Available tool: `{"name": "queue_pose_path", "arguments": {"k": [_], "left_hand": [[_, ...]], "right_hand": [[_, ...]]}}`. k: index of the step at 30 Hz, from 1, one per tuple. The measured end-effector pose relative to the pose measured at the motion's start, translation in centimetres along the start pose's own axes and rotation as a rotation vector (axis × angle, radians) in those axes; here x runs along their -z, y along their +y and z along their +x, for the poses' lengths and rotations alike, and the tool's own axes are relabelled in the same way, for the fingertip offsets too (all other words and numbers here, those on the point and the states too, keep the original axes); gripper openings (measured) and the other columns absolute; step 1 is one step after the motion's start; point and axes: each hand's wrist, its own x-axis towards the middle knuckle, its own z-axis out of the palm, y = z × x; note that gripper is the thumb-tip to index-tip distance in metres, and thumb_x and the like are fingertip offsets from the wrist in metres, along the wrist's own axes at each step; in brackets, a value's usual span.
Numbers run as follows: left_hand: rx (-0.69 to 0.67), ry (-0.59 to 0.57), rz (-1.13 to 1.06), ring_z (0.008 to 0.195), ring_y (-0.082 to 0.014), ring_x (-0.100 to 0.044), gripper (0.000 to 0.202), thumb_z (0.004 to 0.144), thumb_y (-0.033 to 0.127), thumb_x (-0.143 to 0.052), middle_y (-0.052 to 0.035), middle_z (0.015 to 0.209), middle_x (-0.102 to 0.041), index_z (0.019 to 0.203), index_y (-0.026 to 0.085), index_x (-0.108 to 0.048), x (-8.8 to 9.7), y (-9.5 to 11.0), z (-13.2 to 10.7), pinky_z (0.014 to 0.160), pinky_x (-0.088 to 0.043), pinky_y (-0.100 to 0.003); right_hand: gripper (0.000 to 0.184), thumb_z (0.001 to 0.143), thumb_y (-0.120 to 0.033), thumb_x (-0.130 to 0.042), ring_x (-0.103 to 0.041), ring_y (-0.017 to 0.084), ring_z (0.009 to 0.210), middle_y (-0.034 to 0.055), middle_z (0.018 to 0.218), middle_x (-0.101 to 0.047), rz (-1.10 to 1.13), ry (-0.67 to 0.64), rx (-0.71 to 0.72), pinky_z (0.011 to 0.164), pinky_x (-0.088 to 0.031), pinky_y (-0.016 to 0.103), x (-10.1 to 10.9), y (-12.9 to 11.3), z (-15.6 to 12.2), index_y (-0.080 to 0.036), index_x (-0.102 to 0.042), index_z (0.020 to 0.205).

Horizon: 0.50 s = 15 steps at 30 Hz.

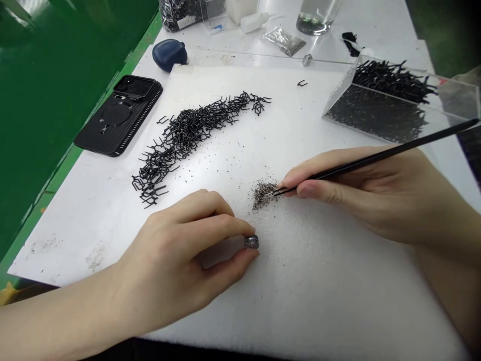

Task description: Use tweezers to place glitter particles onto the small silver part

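Between the thumb and forefinger of my left hand (188, 250) is a small grey metal piece (251, 241), held just above or on the white mat (311, 296); I cannot tell which. My right hand (361, 195) grips black tweezers (383, 154) like a pen. Their tips reach into a little heap of tiny dark and brassy grains (265, 194). Beyond my left hand stretches a curved pile of black forked pieces (191, 128). One loose black forked piece (302, 83) lies apart, farther back.
A black phone (120, 115) and a dark blue case (170, 54) lie at the left. At the right, a clear box (338, 103) holds more black pieces. Along the back are a glass (317, 20), a small plastic bag (284, 41), a white bottle (254, 22) and a metal cube (307, 60).
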Motion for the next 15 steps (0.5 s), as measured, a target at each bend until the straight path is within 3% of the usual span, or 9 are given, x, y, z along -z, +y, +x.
{"name": "queue_pose_path", "arguments": {"k": [6,10,15], "left_hand": [[-0.021,0.077,0.033,0.062,-0.0035,-0.059,0.014,0.085,0.014,-0.077,-0.0003,0.085,-0.067,0.098,0.017,-0.08,0.0,0.1,0.5,0.055,-0.047,-0.015],[-0.032,0.089,0.058,0.067,-0.0049,-0.062,0.012,0.086,0.014,-0.077,-0.002,0.084,-0.068,0.098,0.015,-0.08,-0.4,-0.1,0.3,0.059,-0.049,-0.015],[-0.05,0.09,0.057,0.072,-0.0076,-0.064,0.013,0.086,0.017,-0.078,-0.0026,0.084,-0.068,0.099,0.015,-0.08,-0.6,-0.2,0.2,0.063,-0.051,-0.017]], "right_hand": [[0.004,0.09,-0.031,-0.077,-0.076,0.01,0.083,-0.0071,0.09,-0.081,0.026,0.002,0.015,0.07,-0.062,0.016,0.0,-0.7,-0.3,-0.031,-0.08,0.092],[0.005,0.093,-0.03,-0.073,-0.075,0.009,0.085,-0.007,0.092,-0.08,0.084,-0.073,0.029,0.074,-0.061,0.015,-0.6,-1.3,-0.6,-0.031,-0.078,0.094],[0.007,0.095,-0.028,-0.071,-0.075,0.011,0.086,-0.0061,0.093,-0.079,0.111,-0.18,0.033,0.07,-0.061,0.018,-1.4,-1.4,-0.6,-0.032,-0.077,0.097]]}}
